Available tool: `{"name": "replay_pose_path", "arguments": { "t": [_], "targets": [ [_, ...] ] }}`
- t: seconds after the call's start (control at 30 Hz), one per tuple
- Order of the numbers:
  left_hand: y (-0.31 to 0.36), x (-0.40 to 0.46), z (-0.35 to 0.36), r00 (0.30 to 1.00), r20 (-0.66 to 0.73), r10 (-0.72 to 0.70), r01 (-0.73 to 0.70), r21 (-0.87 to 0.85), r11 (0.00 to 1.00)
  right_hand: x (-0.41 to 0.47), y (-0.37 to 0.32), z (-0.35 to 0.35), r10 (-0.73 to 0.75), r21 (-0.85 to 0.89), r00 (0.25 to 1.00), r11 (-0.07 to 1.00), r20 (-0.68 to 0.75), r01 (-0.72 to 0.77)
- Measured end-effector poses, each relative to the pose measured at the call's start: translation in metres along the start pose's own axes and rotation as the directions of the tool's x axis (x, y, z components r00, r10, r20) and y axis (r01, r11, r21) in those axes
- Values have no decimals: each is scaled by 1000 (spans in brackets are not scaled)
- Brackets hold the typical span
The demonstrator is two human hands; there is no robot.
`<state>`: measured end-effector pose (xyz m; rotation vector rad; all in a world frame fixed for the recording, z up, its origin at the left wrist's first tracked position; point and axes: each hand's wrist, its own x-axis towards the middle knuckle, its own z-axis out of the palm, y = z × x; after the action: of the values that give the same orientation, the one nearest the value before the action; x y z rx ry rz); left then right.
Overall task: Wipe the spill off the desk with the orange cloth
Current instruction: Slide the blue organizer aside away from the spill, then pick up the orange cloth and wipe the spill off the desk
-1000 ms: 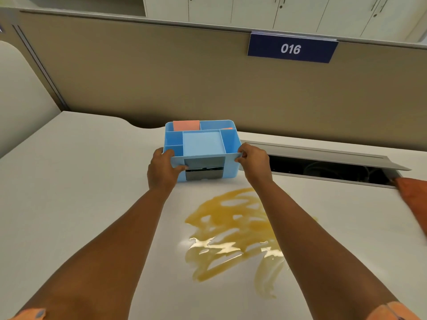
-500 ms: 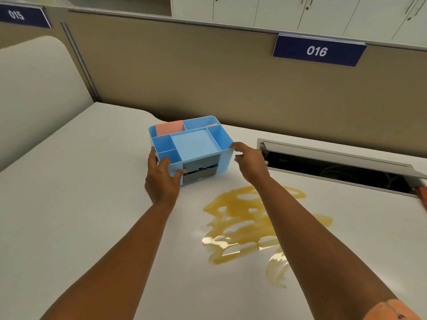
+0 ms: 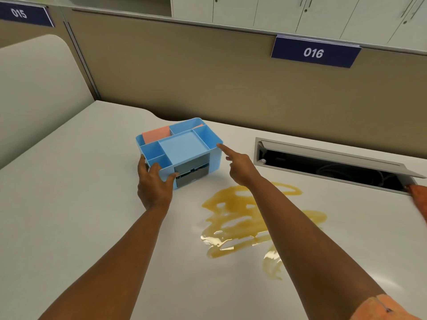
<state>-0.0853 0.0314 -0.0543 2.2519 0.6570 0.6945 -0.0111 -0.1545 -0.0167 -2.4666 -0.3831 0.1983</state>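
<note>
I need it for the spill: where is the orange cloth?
The orange cloth lies at the far right edge of the head view, on the desk beside the open cable hatch.

Both arms reach forward; the left hand [image 3: 154, 181] is curled in a grip, the right hand [image 3: 240, 166] points its index finger.

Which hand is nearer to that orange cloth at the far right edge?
Right. The right hand lies between organizer and cloth, though apart from it; the left hand grips the blue organizer, farther away.
</note>
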Motion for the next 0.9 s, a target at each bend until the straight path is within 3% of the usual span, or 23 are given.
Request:
{"name": "replay_pose_path", "arguments": {
  "t": [0.3, 0.4, 0.5, 0.57, 0.73, 0.83, 0.9],
  "targets": [
    [0, -11, -1, 999, -39, 2, -4, -39, 999, -20, 8, -19, 30, -92, 994, 995, -107, -40],
    [14, -30, 5, 992, -26, 123, -123, 24, 992, -35, 19, -36, 44, -135, 987, 989, -152, -65],
    [41, -63, 18, 949, 116, 295, -296, -5, 955, -54, 34, -58, 81, -137, 968, 984, -237, -115],
    [60, -91, 29, 881, 245, 405, -402, -64, 913, -69, 48, -72, 123, -108, 949, 981, -289, -160],
    [100, -168, 57, 610, 530, 589, -574, -217, 790, -112, 91, -105, 230, -77, 901, 958, -367, -276],
    [117, -213, 66, 497, 595, 632, -642, -238, 729, -139, 120, -119, 311, -81, 859, 924, -406, -373],
    [122, -242, 71, 393, 580, 714, -756, -238, 610, -156, 138, -124, 369, -56, 824, 900, -430, -432]
  ]
}}
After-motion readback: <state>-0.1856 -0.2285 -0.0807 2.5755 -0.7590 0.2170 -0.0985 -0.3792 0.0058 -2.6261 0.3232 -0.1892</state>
